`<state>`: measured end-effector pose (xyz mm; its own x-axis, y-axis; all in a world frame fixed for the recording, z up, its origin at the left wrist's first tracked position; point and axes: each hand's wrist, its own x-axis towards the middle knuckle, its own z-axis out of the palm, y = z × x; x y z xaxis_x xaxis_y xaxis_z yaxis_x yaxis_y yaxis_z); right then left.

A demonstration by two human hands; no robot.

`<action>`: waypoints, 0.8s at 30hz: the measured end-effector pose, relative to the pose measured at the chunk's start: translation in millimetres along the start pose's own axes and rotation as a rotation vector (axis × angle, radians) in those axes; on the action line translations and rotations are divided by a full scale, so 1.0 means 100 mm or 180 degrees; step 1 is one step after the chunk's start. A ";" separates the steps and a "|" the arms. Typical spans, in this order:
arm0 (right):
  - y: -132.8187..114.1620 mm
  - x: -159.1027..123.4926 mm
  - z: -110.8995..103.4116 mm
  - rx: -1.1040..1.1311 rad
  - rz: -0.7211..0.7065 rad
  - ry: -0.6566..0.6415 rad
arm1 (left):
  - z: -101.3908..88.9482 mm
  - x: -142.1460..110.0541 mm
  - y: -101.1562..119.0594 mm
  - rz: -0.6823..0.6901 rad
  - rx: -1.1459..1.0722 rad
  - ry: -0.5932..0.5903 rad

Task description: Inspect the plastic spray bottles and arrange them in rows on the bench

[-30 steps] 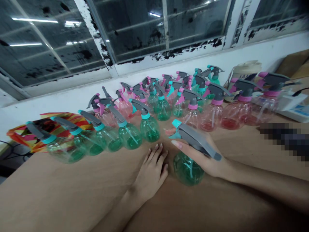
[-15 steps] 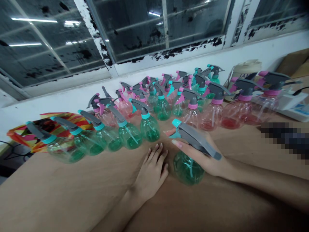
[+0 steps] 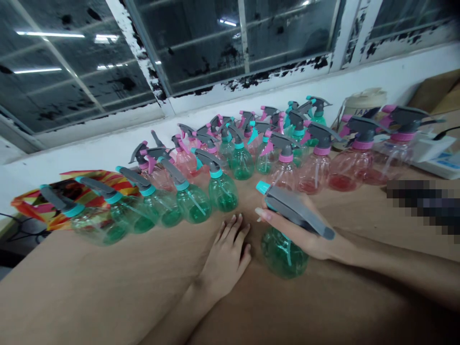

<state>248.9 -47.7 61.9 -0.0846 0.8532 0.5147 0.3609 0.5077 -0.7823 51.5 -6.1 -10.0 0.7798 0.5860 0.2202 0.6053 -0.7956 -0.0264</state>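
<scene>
My right hand (image 3: pixel 305 235) is wrapped round the neck and trigger of a green see-through spray bottle (image 3: pixel 285 258) with a grey and turquoise head. Its fingers are pulled in close under the nozzle, and the trigger is mostly hidden behind them. Green liquid and a dip tube show through the bottle's wall. Left of it, my left hand (image 3: pixel 226 261) lies flat on the wooden table (image 3: pixel 118 292), fingers stretched out, holding nothing. Just beyond its fingertips stands another green spray bottle (image 3: pixel 223 191) in a row of similar ones.
Several pink spray bottles (image 3: pixel 314 172) stand behind and to the right, with more bottles crowded towards the wall. A striped orange and yellow bag (image 3: pixel 46 203) lies at the left. At the far right are a beige jug (image 3: pixel 366 103) and a white device (image 3: pixel 440 160).
The fingers of my right hand have drawn in on the trigger, which stood further out before. The held bottle has shifted slightly right and towards me. My left hand stays put.
</scene>
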 end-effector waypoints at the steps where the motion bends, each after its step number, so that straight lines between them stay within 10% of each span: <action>1: -0.01 0.00 -0.01 0.0002 -0.0008 -0.0020 | 0.00 0.00 0.00 0.0005 -0.0008 0.0009; 24: 0.16 -0.11 -0.20 -0.0506 -0.0016 -0.0119 | 0.03 0.00 0.01 -0.0053 0.0034 -0.0042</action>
<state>274.6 -51.7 51.0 -0.1201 0.8561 0.5027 0.5026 0.4891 -0.7128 52.3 -6.1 -13.3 0.7716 0.6013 0.2078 0.6199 -0.7840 -0.0334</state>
